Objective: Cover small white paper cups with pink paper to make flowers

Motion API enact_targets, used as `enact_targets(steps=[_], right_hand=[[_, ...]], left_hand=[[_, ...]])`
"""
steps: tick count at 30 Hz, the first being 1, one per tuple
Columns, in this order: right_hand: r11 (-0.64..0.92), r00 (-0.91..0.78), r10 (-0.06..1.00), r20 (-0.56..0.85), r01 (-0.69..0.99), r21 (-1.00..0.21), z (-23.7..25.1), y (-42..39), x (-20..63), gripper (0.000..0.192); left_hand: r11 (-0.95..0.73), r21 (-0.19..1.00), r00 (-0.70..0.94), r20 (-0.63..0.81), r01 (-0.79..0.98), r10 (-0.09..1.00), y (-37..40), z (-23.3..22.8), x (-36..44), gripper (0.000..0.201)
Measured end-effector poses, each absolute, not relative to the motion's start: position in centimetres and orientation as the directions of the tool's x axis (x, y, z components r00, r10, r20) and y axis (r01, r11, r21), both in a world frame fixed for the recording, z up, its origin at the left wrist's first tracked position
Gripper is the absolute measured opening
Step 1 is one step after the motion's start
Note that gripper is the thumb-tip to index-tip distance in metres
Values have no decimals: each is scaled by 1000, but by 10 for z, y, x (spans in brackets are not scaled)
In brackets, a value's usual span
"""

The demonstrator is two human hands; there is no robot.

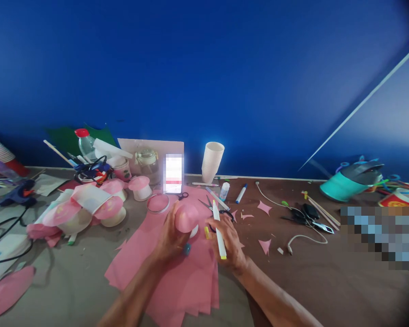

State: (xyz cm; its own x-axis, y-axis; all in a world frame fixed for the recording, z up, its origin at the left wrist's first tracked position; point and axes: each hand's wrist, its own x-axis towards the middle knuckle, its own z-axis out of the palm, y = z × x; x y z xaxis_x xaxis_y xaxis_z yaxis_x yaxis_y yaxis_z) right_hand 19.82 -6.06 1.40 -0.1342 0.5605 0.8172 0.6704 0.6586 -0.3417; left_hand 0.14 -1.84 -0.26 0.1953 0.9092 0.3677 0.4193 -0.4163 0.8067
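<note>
My left hand (168, 234) is closed around a round pink paper piece (187, 218), with a bit of white showing at its lower right edge. My right hand (235, 247) grips a white marker with yellow ends (219, 231), held nearly upright. A small yellow piece (206, 233) shows by the right fingertips; I cannot tell if they hold it. Both hands are over a stack of pink paper sheets (184, 286). Scissors with dark handles (229, 215) lie just beyond my right hand, partly hidden. A small blue object (187, 249) shows beside my left wrist.
To the left are paper cups with pink discs (112, 211) and a glue gun (17, 193). At the back stand a lit phone (173, 175), stacked white cups (212, 161) and a glass jar (147, 163). Rightward lie pink scraps (265, 207), a white cable (306, 236) and a teal container (341, 184).
</note>
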Motion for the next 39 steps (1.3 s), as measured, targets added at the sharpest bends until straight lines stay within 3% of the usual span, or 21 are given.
enact_targets(steps=[7, 16, 39], right_hand=[[689, -163, 588, 792, 613, -385, 22, -64, 193, 50], [710, -329, 608, 722, 633, -309, 24, -62, 189, 57], [612, -228, 674, 702, 704, -359, 26, -60, 181, 53]], left_hand=[[-489, 798, 336, 380, 351, 862, -19, -19, -1, 85], [-492, 831, 500, 319, 262, 805, -21, -15, -2, 96], [-545, 755, 470, 357, 364, 807, -22, -22, 3, 83]])
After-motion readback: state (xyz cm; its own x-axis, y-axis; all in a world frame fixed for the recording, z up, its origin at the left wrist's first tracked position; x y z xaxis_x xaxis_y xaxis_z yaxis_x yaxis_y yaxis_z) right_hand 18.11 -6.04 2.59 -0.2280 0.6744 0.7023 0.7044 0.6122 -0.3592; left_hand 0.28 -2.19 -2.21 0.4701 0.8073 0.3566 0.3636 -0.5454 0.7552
